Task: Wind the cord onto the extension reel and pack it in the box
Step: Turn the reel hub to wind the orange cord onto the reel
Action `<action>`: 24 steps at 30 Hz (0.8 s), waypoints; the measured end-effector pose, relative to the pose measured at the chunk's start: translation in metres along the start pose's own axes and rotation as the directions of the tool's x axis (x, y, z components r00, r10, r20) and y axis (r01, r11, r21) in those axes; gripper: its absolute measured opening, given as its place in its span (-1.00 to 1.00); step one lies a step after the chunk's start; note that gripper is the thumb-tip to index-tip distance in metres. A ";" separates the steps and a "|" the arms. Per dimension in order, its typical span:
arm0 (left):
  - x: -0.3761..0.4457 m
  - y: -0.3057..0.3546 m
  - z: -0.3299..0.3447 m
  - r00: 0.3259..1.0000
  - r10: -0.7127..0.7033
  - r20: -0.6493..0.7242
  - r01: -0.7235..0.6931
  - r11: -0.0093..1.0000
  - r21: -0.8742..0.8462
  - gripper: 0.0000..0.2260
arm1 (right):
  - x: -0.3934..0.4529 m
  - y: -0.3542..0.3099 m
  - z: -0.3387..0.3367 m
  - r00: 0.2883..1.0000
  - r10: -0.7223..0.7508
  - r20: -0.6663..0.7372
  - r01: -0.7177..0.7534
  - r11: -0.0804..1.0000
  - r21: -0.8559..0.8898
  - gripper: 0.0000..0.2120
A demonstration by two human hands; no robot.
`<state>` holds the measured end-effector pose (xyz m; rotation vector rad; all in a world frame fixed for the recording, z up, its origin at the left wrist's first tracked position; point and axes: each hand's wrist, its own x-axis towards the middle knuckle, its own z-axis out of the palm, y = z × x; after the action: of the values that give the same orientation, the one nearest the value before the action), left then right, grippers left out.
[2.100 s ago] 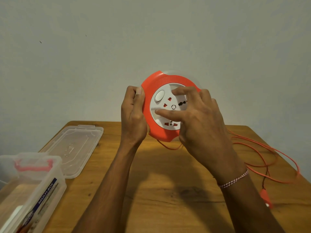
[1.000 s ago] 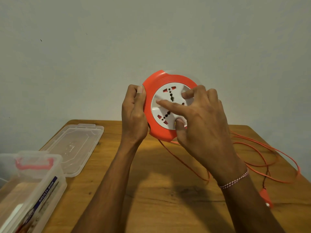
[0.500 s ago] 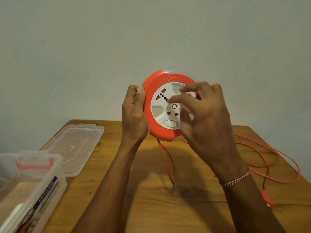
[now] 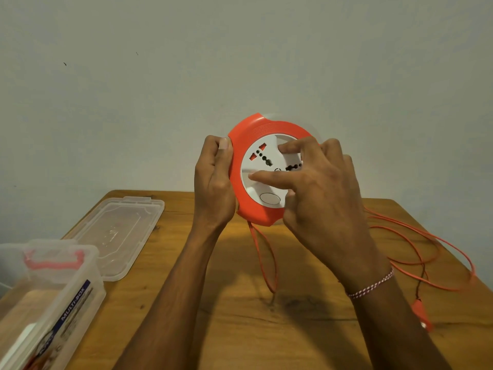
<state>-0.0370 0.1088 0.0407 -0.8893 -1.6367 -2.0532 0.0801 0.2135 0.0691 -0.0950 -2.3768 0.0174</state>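
Round goes the white hub (image 4: 266, 166) again, right hand (image 4: 320, 188) fingers spread pressing it; left hand (image 4: 213, 182) grips the reel (image 4: 256, 129). Steady turns keep the cord (image 4: 264, 257) feeding cleanly.

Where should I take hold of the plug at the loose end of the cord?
Pinch the plug across its narrow orange body, coming from above with the right hand. It lies flat on the table near the right edge, so only its top and sides look open to fingers.
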 end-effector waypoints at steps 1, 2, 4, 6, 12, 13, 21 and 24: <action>0.000 0.000 0.000 1.000 -0.002 0.004 0.002 1.000 -0.002 -0.80 | -0.001 0.000 0.000 1.000 0.004 -0.021 -0.004 1.000 -0.004 -0.43; 0.000 0.000 0.000 1.000 -0.005 0.009 0.005 1.000 -0.006 -0.80 | -0.002 0.000 0.000 0.999 0.013 -0.045 -0.013 1.000 -0.005 -0.43; 0.000 0.001 0.000 1.000 -0.009 0.013 0.009 1.000 -0.016 -0.79 | -0.004 -0.002 0.001 0.995 0.047 -0.086 -0.048 0.999 -0.010 -0.42; 0.000 0.001 0.000 1.000 -0.009 0.008 0.009 1.000 -0.018 -0.79 | -0.004 -0.004 0.001 0.990 0.090 -0.112 -0.092 0.996 -0.007 -0.42; 0.001 0.002 -0.001 1.000 -0.028 -0.003 0.028 0.999 -0.029 -0.84 | 0.001 -0.007 0.002 0.974 0.186 -0.131 -0.174 0.980 0.099 -0.38; 0.001 0.002 -0.001 1.000 -0.029 -0.005 0.029 0.999 -0.031 -0.84 | 0.001 -0.006 0.002 0.976 0.173 -0.132 -0.160 0.982 0.105 -0.39; 0.000 0.003 0.000 1.000 -0.014 -0.008 0.014 1.000 -0.022 -0.81 | 0.000 0.004 0.001 0.996 -0.080 -0.037 0.082 0.994 0.078 -0.58; 0.000 0.002 0.001 1.000 -0.004 -0.009 0.004 1.000 -0.013 -0.83 | 0.000 -0.003 0.003 0.997 -0.013 0.073 0.011 1.000 0.021 -0.42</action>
<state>-0.0353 0.1087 0.0424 -0.8808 -1.6237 -2.0696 0.0777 0.2107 0.0675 -0.0713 -2.4496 0.0398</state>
